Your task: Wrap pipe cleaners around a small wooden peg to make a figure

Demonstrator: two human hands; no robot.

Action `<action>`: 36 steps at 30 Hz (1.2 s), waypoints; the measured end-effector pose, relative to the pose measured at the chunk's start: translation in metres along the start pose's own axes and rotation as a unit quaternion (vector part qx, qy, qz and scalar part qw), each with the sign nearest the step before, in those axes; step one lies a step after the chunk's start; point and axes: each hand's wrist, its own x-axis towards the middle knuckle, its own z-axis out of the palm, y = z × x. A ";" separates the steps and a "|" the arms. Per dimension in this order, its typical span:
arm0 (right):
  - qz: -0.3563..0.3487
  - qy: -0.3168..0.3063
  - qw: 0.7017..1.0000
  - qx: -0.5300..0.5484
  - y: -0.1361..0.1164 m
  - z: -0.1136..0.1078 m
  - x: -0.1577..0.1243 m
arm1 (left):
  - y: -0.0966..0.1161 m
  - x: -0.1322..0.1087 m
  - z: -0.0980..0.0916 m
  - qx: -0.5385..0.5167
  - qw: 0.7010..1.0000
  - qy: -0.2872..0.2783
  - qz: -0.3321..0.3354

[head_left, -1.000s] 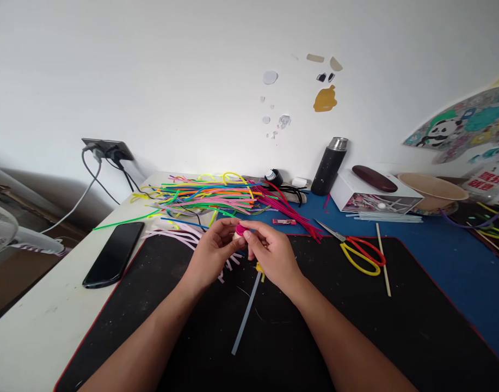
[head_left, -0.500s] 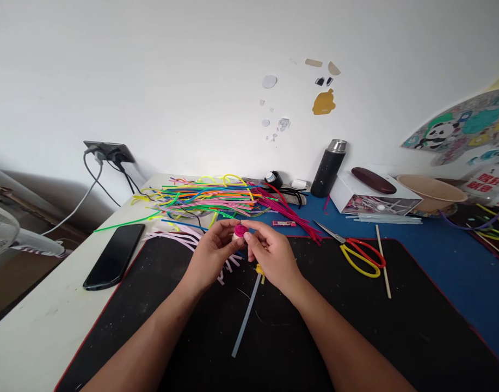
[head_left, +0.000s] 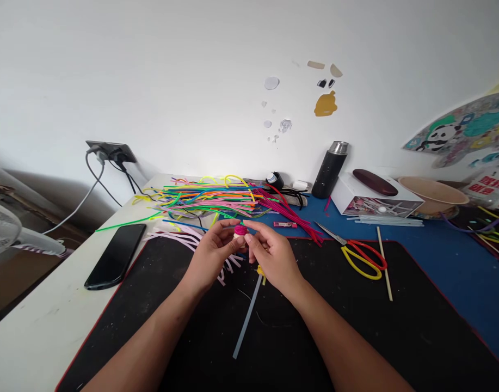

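Observation:
Over the black mat, my left hand (head_left: 210, 250) and my right hand (head_left: 273, 250) pinch a small rounded piece (head_left: 240, 231) between their fingertips. Its top is magenta and coiled, its lower part cream-white; fingers cover some of it. Just below my right hand, a pale translucent stick (head_left: 247, 318), like a glue stick, lies on the mat. A small yellow piece (head_left: 261, 270) sits at its upper end, partly behind the hand. Behind my left hand, pale pink pipe cleaners (head_left: 184, 234) fan out onto the mat.
Colourful pipe cleaners (head_left: 212, 196) are heaped along the wall. Scissors (head_left: 355, 256) and a wooden stick (head_left: 384, 264) rest on the right of the black mat (head_left: 151, 316). A phone (head_left: 115, 257) lies left. A black flask (head_left: 330, 170) and a white box (head_left: 377, 198) stand at the back.
The small magenta-and-white piece has tipped in my fingers, so its coiled top shows less and its side more. Both hands keep hold of it. The view has shifted slightly.

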 end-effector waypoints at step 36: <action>0.022 0.016 0.999 -0.026 0.003 -0.006 0.005 | 0.007 -0.003 0.001 -0.055 0.997 -0.036 -0.043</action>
